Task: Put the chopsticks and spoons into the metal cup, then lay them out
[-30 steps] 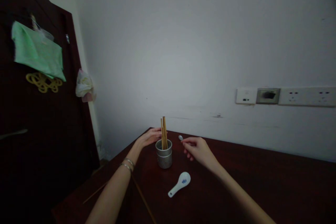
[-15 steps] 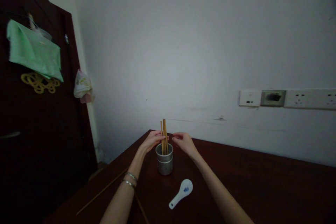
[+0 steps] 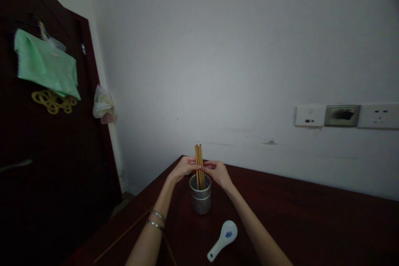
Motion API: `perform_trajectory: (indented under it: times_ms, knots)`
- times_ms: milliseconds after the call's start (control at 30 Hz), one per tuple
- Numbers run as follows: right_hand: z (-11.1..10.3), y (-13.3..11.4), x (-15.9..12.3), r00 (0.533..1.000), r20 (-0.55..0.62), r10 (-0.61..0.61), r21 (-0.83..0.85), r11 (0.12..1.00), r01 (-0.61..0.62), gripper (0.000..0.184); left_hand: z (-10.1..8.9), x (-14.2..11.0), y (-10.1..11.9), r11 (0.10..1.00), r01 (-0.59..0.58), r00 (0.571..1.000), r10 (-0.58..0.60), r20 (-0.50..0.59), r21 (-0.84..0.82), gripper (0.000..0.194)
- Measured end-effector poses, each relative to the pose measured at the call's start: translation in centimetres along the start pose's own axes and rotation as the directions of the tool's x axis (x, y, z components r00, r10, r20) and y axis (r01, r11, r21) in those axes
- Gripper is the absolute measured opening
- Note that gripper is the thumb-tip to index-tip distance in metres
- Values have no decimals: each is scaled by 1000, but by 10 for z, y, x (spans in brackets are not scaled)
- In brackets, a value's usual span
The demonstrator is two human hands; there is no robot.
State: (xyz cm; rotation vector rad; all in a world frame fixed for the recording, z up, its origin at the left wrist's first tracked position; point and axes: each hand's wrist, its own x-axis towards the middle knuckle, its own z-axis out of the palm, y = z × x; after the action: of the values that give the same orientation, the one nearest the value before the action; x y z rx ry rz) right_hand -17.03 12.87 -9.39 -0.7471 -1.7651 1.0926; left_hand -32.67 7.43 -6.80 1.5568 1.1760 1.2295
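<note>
Only the head view to go on. Looking at a bunch of chopsticks standing nearly upright in a metal cup, out toward the far corner of the surface. Got the left hand closed around the bunch above the rim, thumb across the front, fingers behind. Got the right hand up at the other side, fingertips close together right by the sticks; can't tell if really pinching or just touching.

Handling-wise, would guess light, stiff and pretty tough, probably a bit slick and prone to fanning out if held loosely. Best to grab just above the rim or around mid-length, thumb against fingers.

Materials: thin, straight and yellowish-brown for the chopsticks, bamboo or wood by the look. Dull grey and round for the cup, with a ridge around the side. Glossy white for the spoon in front, probably ceramic, so likely the breakable one; has a rounded bowl, a blue mark and a hole in the handle. Also spotting loose sticks left of the spoon, partly hidden. Dark reddish and smooth-looking for the surface.
</note>
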Motion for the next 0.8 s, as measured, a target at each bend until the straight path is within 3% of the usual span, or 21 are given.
perform_trajectory:
  times_ms: [233, 633, 800]
  knots:
    - [-2, 0, -1, 996, 81, -25, 99, 995, 17, 24, 0, -1, 11, 998, 15, 998, -18, 62, 57, 35]
    - [0, -4, -2, 998, -20, -57, -56, 997, 55, 17, 2, -12, 29, 996, 93, 989, -93, 116, 7, 33]
    - [3, -6, -2, 999, -27, -48, -1, 999, 48, 17, -1, -18, 39, 994, 107, 989, -103, 107, -27, 35]
